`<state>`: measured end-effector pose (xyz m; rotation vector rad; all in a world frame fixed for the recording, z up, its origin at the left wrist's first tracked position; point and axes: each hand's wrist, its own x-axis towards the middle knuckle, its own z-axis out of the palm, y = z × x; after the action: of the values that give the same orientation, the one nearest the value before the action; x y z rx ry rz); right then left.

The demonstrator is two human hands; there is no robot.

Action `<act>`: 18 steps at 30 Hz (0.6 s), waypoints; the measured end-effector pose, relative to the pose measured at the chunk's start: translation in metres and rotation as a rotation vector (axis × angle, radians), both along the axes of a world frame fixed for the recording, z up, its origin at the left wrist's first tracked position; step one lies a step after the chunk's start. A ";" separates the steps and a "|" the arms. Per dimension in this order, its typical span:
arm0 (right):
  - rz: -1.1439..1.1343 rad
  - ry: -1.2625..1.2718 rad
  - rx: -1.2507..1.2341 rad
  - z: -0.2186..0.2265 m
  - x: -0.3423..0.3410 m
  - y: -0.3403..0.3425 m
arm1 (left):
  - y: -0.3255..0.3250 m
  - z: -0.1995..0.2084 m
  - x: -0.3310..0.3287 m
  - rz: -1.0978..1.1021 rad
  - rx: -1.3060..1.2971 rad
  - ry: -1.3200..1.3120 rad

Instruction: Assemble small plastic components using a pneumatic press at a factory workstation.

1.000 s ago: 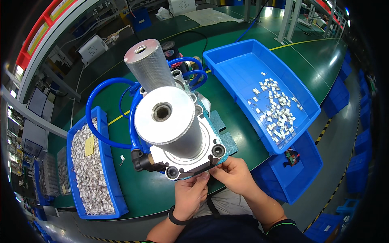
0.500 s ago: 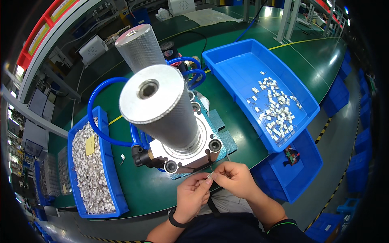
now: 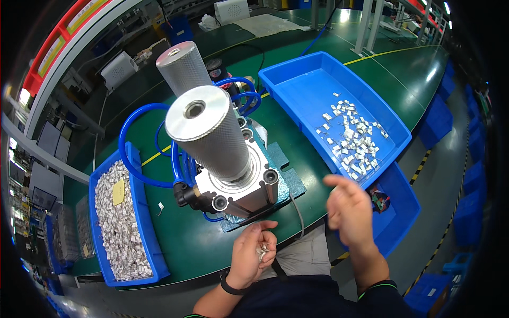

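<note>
Bench assembly as seen from the wearer's head. The left hand (image 3: 249,259) lies in front of the machine, its fingers curled around a small cluster of white parts (image 3: 262,251) with thin leads; a black wristband (image 3: 234,286) encircles the wrist. The right hand (image 3: 350,214), apart from the left, appears at the near corner of the right tray (image 3: 291,85); its index finger is extended and the others bend loosely (the outline is blurred, so whether they hold anything cannot be told). Similar white pieces (image 3: 359,140) lie scattered within that blue tray, mostly toward its near end. A second blue bin (image 3: 405,204) shows partly beneath it.

At centre, the machine (image 3: 254,199) carries a knurled metal cylinder (image 3: 214,138), with another cylinder (image 3: 185,69) behind it; blue tubes (image 3: 124,140) loop at its side, and a grey cable (image 3: 300,214) runs from its base. On the green counter (image 3: 193,249), the left tray (image 3: 156,259) holds a dense heap of white pieces beneath a yellow note (image 3: 118,192). One loose piece (image 3: 160,206) lies between tray and machine.
</note>
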<state>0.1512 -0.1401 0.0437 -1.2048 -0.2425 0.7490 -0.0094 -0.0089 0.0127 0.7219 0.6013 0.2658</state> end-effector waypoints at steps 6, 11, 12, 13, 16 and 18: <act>0.448 -0.856 -0.237 0.004 -0.034 0.021 | 0.002 -0.005 0.006 -0.077 -0.043 -0.061; 0.555 -1.059 -0.321 0.001 -0.042 0.031 | 0.005 -0.004 0.006 -0.090 -0.009 -0.047; 0.554 -1.020 -0.297 -0.001 -0.040 0.030 | 0.005 -0.004 0.005 -0.085 -0.029 -0.065; 0.553 -0.981 -0.272 -0.001 -0.039 0.030 | 0.005 -0.005 0.004 -0.081 -0.050 -0.083; 0.520 -0.961 -0.248 -0.002 -0.038 0.030 | 0.006 -0.006 0.005 -0.073 -0.057 -0.101; 0.455 -0.910 -0.219 -0.009 -0.038 0.030 | 0.007 -0.004 0.004 -0.091 -0.035 -0.101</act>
<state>0.1134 -0.1098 0.0347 -1.6705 -1.2424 0.5696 -0.0058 -0.0015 0.0085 0.6964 0.4748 0.2056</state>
